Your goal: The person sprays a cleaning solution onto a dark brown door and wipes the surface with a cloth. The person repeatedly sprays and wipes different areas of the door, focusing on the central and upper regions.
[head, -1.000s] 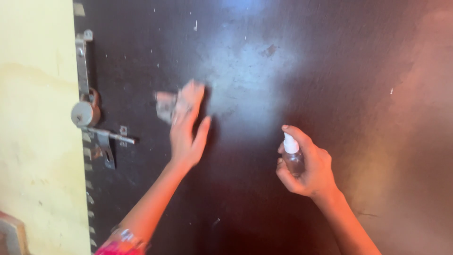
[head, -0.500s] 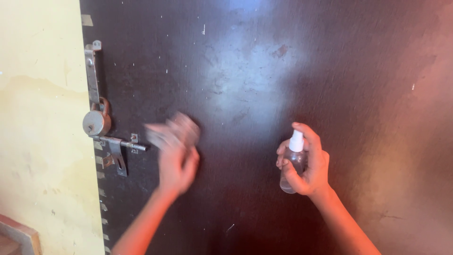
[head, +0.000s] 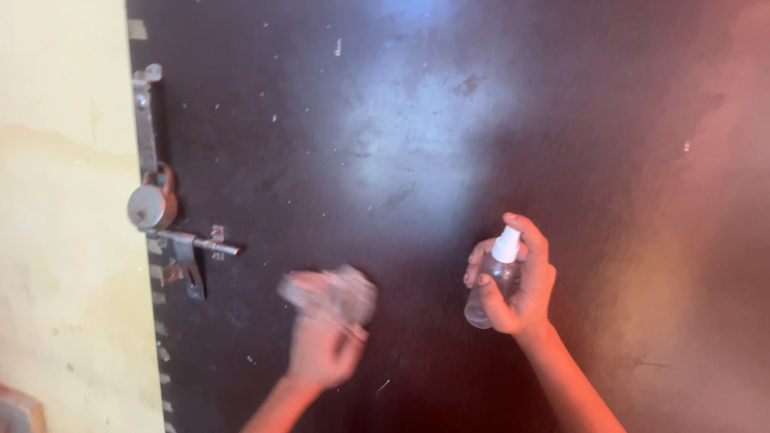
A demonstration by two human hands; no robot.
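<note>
Inspector: Dark door point(head: 449, 160) is filling most of the view, its face catching a pale glare near the top and showing scattered light specks. Yellow wall point(head: 56, 240) is running down the left edge. What are you holding?

Operator: Cloth in one hand, bottle in the other.

Inspector: Confirmed in part. Your left hand point(head: 321, 349) is pressing a crumpled pale cloth point(head: 333, 293) flat against the door, low and left of centre. The hand is blurring, so I cannot tell how tightly the fingers are closing; the palm is lying over the cloth's lower part, likely so it stays against the panel.

Operator: And the right?

Inspector: Your right hand point(head: 521, 281) is wrapping around a small clear spray bottle point(head: 493, 281), white nozzle uppermost, with a finger curling over the top. You are keeping it upright and well apart from the cloth, close to the door, nozzle appearing to face the panel, which would suit spraying it.

Operator: Anything on the hardware?

Inspector: A round padlock point(head: 151, 204) is hanging on the vertical metal strip at the door's left edge, with a sliding bolt point(head: 200, 244) just below it. Neither hand is touching them; the cloth is sitting near the bolt, to its right and lower.
</note>
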